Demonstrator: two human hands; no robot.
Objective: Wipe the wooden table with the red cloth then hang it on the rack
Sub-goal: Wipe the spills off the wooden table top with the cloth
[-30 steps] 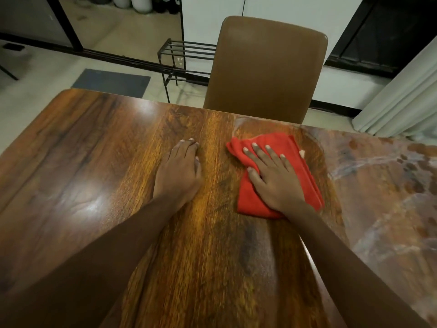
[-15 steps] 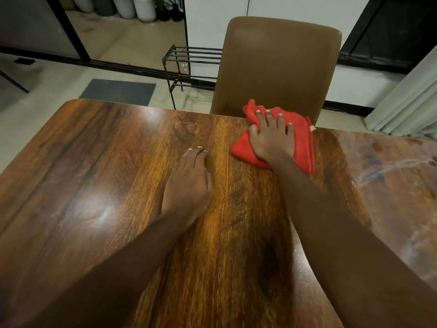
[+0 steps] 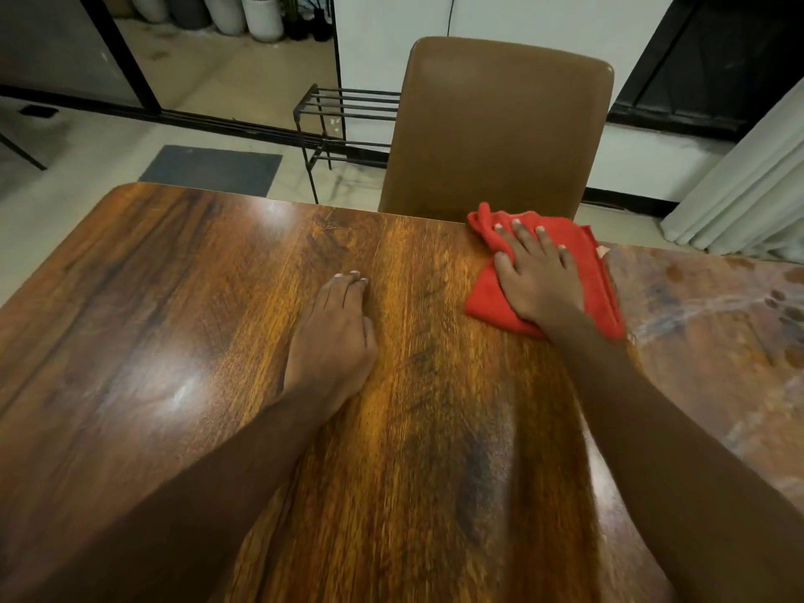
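Observation:
The red cloth (image 3: 596, 276) lies bunched at the far edge of the wooden table (image 3: 174, 319), just in front of the chair. My right hand (image 3: 537, 276) presses flat on top of it with fingers spread, covering its middle. To the left, my left hand (image 3: 333, 341) rests palm down on the bare wood, holding nothing. A black metal rack (image 3: 348, 106) stands on the floor beyond the table, left of the chair.
A brown leather chair (image 3: 500, 124) is pushed up to the far side. The table's right part has a marbled, streaky surface (image 3: 718, 332). A dark floor mat (image 3: 213, 167), white plant pots (image 3: 243, 13) and pale curtains (image 3: 748, 198) lie beyond.
My right hand has pushed the cloth away from me, from mid-table to the far edge by the chair. My left hand has stayed flat in about the same spot.

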